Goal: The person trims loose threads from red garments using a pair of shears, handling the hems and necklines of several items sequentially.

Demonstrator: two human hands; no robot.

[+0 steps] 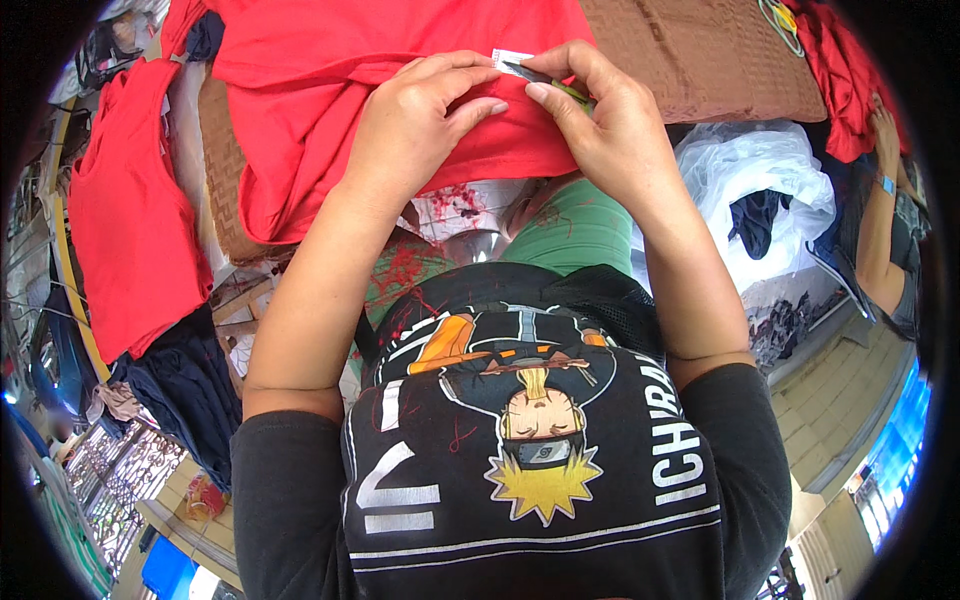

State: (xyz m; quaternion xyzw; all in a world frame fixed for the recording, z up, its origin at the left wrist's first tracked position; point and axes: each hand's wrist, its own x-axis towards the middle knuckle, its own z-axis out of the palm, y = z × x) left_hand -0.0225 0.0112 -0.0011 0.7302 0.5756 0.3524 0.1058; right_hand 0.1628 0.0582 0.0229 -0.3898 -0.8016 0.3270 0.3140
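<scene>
A red garment (310, 110) is spread in front of me and hangs over the near table edge. A small white label (512, 58) shows on it between my hands. My left hand (425, 115) has its fingers bent on the cloth, fingertips at the label's left side and thumb a little apart. In my right hand (615, 115) is a small pair of thread snips (570, 90), with a dark blade and a yellow-green part showing. Its tip lies at the label's right side. My fingers hide most of the tool.
The padded brown tabletop (700, 60) extends to the right. Another red garment (135, 210) hangs at left above dark cloth (190, 385). A clear plastic bag (745, 180) with dark fabric stands right of my knees. At far right, another person's arm (880, 210) reaches toward red cloth (845, 75).
</scene>
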